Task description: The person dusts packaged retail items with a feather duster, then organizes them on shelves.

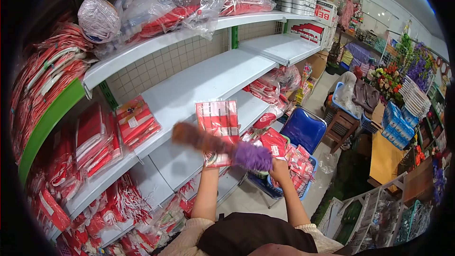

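My left hand (211, 162) is closed on the lower edge of a flat red-and-white packet (220, 114) in clear plastic; its fingers are mostly hidden behind and under the packet. In my right hand (279, 167) is a fluffy duster (253, 156), purple near the hand and brown, smeared by motion, at the far end. The duster crosses in front of the packet's lower part. Behind both hands runs a white shelf (189, 83). Stacks of red-and-white packets (135, 118) lie on the shelf to the left.
Overhead, an upper shelf (166, 33) carries plastic-wrapped goods and a ball of white string (98, 19). A blue chair (303, 130) and a blue basket (313, 163) of red-and-white packets stand to the right. Further right are artificial flowers (386, 80) and a wooden table (386, 156).
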Demonstrator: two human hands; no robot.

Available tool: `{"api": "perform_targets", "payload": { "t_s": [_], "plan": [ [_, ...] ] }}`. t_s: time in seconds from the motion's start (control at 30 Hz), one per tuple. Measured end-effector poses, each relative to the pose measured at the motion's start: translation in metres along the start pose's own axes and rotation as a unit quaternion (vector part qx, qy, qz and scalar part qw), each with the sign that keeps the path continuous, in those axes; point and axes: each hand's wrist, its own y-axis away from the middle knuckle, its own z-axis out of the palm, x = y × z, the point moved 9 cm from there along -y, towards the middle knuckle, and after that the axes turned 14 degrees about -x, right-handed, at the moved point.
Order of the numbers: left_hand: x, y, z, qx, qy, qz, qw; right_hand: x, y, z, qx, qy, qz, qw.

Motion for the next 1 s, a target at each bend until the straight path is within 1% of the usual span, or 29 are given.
{"api": "perform_targets", "payload": {
  "t_s": [0.03,0.13,0.23,0.33,0.37,0.47,0.5,0.6,0.63,0.7,0.77,0.87,0.9,1.0],
  "plan": [
    [0.0,-0.001,-0.001,0.0,0.001,0.0,1.0,0.008,-0.002,0.001,-0.004,-0.01,0.064,0.998],
    [0.002,-0.005,-0.002,0.0,0.001,0.006,1.0,0.003,0.005,-0.023,0.056,-0.038,0.157,0.985],
    [0.007,-0.005,-0.005,0.004,-0.003,0.011,1.0,-0.013,0.016,-0.036,0.102,-0.117,0.09,0.984],
    [0.006,-0.002,-0.008,0.007,-0.009,0.01,1.0,-0.011,0.021,-0.019,0.065,-0.017,-0.034,0.997],
    [0.007,-0.002,-0.008,0.007,-0.009,0.01,1.0,-0.002,0.018,-0.011,0.025,-0.016,-0.022,0.999],
    [0.007,-0.004,-0.009,0.009,-0.016,0.004,1.0,0.021,0.014,-0.022,0.063,-0.044,0.117,0.99],
    [0.007,-0.004,-0.009,0.007,-0.018,0.004,1.0,0.041,0.012,-0.01,0.077,-0.064,0.141,0.985],
    [0.007,-0.002,-0.01,0.006,-0.026,-0.003,1.0,0.028,0.017,-0.039,0.111,-0.128,0.191,0.967],
    [0.006,0.002,-0.011,0.008,-0.027,-0.008,1.0,0.026,0.019,-0.039,0.12,-0.129,0.161,0.971],
    [0.007,0.009,-0.014,0.012,-0.033,-0.016,0.999,0.014,0.018,-0.027,0.075,-0.069,0.021,0.995],
    [0.007,0.023,-0.018,0.017,-0.033,-0.026,0.999,-0.009,0.019,-0.021,0.044,-0.014,-0.122,0.992],
    [0.019,0.028,-0.019,0.025,-0.041,-0.004,0.999,-0.002,0.008,0.01,0.03,-0.002,-0.087,0.996],
    [0.027,0.024,-0.017,0.025,-0.047,0.011,0.999,-0.009,0.003,0.011,0.068,0.039,-0.099,0.992],
    [0.054,0.023,-0.011,0.029,-0.065,0.045,0.996,0.005,-0.026,0.029,0.03,-0.035,0.027,0.999]
  ]
}}
